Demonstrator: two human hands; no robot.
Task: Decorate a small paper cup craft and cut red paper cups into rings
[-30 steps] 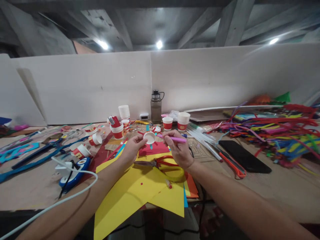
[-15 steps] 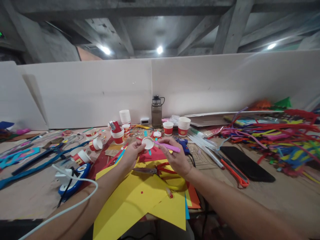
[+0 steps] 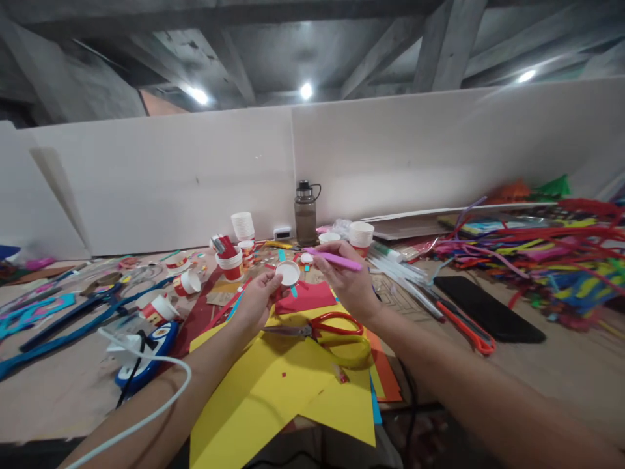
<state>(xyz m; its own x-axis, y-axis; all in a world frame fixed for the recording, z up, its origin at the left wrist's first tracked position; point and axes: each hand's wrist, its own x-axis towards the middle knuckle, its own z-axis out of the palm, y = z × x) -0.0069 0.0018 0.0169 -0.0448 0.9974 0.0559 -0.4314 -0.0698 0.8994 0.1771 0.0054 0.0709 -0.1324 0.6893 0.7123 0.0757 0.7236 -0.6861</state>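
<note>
Pale panels (image 3: 170,182) back the table (image 3: 53,397); mid-frame, the left hand (image 3: 258,298) pinches a white cup (image 3: 287,273), the right hand (image 3: 352,286) grips a purple pen (image 3: 342,261) pointing left, just off the cup's upper-right rim.

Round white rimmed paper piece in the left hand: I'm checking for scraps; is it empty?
Empty, it seems: the round white piece faces the camera and shows only bare white inside.

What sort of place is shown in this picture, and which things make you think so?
It looks like a craft workspace, perhaps in a bare concrete building. Scissors lie on yellow paper, a heap of colourful strips is at the right, and concrete beams show overhead.
</note>
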